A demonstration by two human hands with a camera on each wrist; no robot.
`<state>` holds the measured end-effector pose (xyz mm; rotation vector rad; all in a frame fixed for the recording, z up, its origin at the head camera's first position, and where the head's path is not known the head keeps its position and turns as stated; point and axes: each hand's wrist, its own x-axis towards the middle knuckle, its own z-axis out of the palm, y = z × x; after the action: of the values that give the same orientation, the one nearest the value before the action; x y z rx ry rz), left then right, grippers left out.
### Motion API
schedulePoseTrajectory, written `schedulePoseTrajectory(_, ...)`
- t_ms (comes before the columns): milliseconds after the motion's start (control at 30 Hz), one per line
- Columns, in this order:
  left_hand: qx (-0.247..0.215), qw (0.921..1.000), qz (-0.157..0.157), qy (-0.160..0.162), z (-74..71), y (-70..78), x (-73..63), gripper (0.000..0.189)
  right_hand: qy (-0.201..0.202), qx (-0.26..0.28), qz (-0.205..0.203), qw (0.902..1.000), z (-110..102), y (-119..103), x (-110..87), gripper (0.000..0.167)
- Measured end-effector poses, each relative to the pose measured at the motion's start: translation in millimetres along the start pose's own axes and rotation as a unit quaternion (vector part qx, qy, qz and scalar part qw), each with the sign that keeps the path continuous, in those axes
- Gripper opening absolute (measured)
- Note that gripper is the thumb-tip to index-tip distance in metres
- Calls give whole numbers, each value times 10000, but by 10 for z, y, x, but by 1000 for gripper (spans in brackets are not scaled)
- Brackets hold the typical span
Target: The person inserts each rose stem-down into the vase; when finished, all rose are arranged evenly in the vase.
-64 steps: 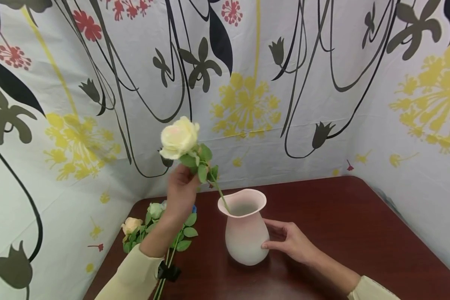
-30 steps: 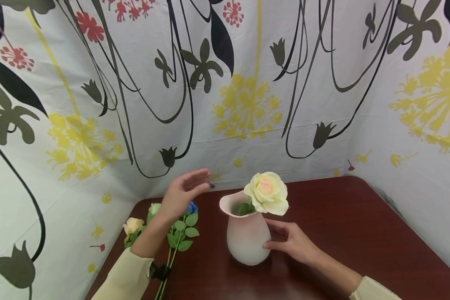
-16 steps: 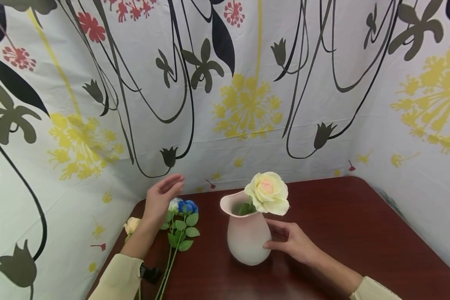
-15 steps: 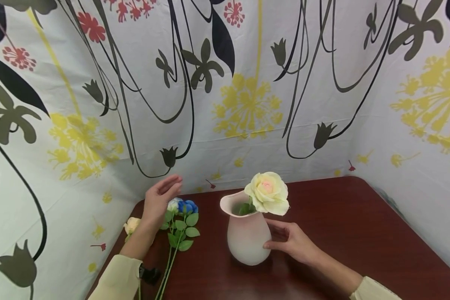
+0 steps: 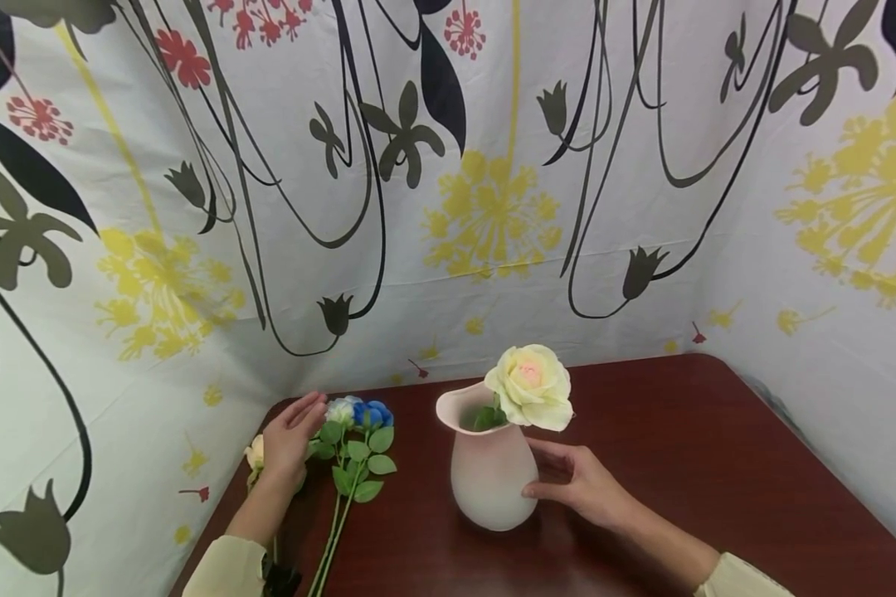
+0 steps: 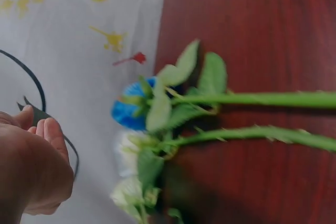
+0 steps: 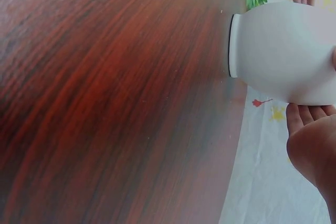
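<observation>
A pinkish-white vase [image 5: 494,485] with a flared, wavy rim stands upright on the table. One cream rose [image 5: 530,385] leans over its right rim. My right hand [image 5: 586,485] holds the vase's right side between thumb and fingers; the right wrist view shows the fingers against the vase wall [image 7: 286,51]. My left hand [image 5: 287,439], holding nothing visible, hovers over the flowers at the left with fingers loosely extended. Beside it lie a blue rose [image 5: 373,413] and a pale blue-white rose [image 5: 342,410]. A peach rose [image 5: 255,454] is partly hidden behind that hand.
Green stems [image 5: 333,539] of the lying flowers run toward the table's front edge. The dark red-brown table [image 5: 664,448] meets a white patterned cloth [image 5: 448,315] at the back and sides. A black band [image 5: 278,578] sits at the left wrist.
My left hand placed the cream rose in the vase, let go, then moved left and down to the lying flowers. The right hand stays on the vase.
</observation>
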<state>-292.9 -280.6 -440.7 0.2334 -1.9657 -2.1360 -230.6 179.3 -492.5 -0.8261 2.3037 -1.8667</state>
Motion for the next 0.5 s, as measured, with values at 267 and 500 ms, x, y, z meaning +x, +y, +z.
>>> schedulePoseTrajectory(267,387,9985,-368,-116,-143,-346,-45,58,-21,27,51,10000,3,3,1,65)
schedulePoseTrajectory(500,877,9939,-540,-403,-158,-557,-120,54,-20,30,45,10000,2,8,1,65)
